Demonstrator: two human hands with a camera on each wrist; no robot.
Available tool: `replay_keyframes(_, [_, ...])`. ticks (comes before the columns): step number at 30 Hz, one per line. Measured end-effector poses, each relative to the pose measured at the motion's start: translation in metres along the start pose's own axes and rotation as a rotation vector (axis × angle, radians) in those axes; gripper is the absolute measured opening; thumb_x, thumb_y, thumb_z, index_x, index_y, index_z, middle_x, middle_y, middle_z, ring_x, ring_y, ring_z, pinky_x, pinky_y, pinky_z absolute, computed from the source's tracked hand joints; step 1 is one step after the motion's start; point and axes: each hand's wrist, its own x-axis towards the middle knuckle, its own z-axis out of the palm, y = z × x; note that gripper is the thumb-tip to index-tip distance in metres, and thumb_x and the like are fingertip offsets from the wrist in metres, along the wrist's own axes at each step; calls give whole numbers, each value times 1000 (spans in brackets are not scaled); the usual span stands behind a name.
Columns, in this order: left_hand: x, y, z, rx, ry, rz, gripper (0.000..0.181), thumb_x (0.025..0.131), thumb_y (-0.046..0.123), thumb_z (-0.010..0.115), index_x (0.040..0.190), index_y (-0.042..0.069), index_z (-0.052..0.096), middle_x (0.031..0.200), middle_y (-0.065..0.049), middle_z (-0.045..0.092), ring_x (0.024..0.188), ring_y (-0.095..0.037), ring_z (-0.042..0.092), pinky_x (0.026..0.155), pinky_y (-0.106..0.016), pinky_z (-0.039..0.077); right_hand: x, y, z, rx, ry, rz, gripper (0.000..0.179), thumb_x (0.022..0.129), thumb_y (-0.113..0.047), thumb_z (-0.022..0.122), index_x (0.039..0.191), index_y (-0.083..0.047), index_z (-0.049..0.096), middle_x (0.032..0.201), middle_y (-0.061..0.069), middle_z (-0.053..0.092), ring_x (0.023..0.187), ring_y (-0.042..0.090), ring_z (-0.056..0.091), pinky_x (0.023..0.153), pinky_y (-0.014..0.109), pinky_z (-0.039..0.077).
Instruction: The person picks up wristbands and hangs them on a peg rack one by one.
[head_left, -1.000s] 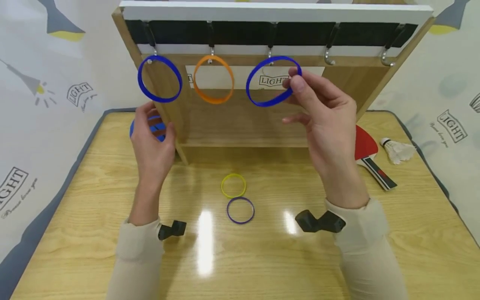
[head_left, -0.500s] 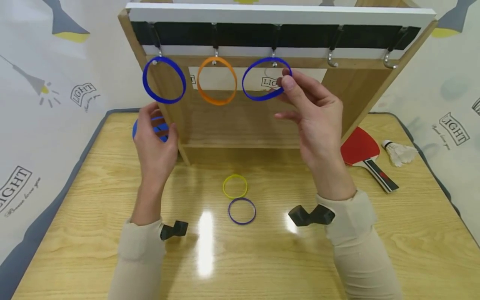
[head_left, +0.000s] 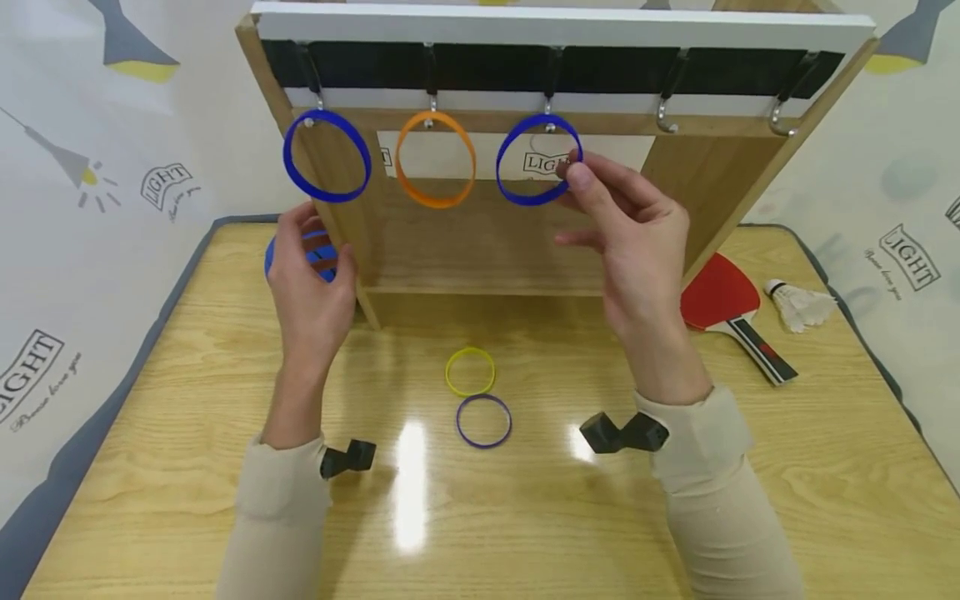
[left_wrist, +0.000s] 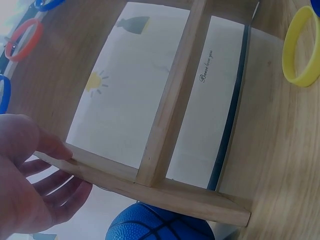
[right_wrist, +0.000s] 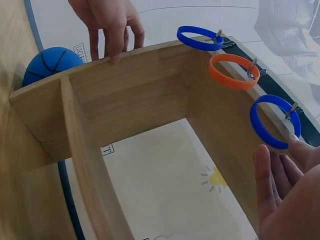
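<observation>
My right hand [head_left: 645, 242] pinches a blue silicone wristband [head_left: 501, 167] at its right edge, between thumb and fingers. That band loops around the third metal hook [right_wrist: 292, 110] of the wooden rack [head_left: 735, 175], as the right wrist view shows. To its left, an orange wristband [head_left: 438, 202] and another blue wristband [head_left: 336, 197] hang on the first two hooks. With thumb on one side and fingers on the other, my left hand [head_left: 311, 292] grips the rack's left side panel [right_wrist: 145, 55]. A yellow wristband [left_wrist: 300, 80] and a purple wristband [head_left: 483, 447] lie touching on the table.
Two further hooks [head_left: 663, 121] at the right carry nothing. Behind my left hand sits a blue mini basketball [right_wrist: 52, 65]. A red table tennis paddle [head_left: 722, 292] and a white shuttlecock [head_left: 801, 306] lie right of the rack on the wooden table [head_left: 525, 533].
My right hand has moved left with the blue band, whose loop now sits around the third hook and looks rounder. The left hand stays on the side panel; the view has shifted slightly.
</observation>
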Motion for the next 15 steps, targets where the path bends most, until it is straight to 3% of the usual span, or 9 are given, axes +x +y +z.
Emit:
replay_keyframes(5, [1,1,1,2,-7,-2,41,92,2,62,131,10,53,118,-4,62,98,-14,62,75,-28,55,-12,10,-13,-56,49,-17,34,84,-14,77,111,6,70,108,22,69,92,32,69,61,33,59])
replay_keyframes(8, [2,1,2,2,-4,10,41,92,3,62,131,11,53,117,-4,62,97,-14,62,74,-27,55,-25,25,-21,-184,9,-6,30,86,-17,76,106,6,72,102,23,70,85,31,70,59,34,58])
replay_keyframes(11, [2,1,2,0,-3,11,40,92,4,62,131,10,53,116,-4,62,96,-14,62,74,-27,55,-38,44,-29,-432,-123,44,26,90,-22,73,100,2,74,91,18,72,75,30,69,57,36,58])
replay_keyframes(15, [1,0,1,6,0,3,40,92,3,63,130,9,53,116,-5,62,96,-14,62,75,-28,56,-47,63,-29,-960,-371,60,29,93,-35,67,94,-8,77,77,2,71,67,18,67,59,34,56])
